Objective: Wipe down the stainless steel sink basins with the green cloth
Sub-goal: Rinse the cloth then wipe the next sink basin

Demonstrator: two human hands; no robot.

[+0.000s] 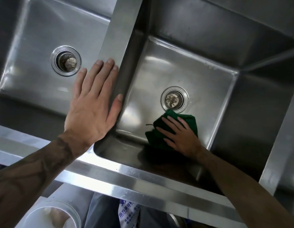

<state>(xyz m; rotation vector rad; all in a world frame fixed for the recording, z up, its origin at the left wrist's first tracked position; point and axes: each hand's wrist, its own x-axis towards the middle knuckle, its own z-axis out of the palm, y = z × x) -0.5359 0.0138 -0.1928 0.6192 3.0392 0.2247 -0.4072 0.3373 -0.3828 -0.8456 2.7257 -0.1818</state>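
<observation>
Green cloth [159, 139] beside drain [174, 98]

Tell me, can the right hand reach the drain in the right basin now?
Probably yes. The right hand presses the green cloth on the basin floor just before the drain, with nothing between.

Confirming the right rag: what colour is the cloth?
Dark green cloth, under the right hand; head view.

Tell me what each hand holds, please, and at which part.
The right hand presses flat on the middle of the green cloth, without gripping it. The left hand holds nothing; it rests on the sink divider.
</observation>
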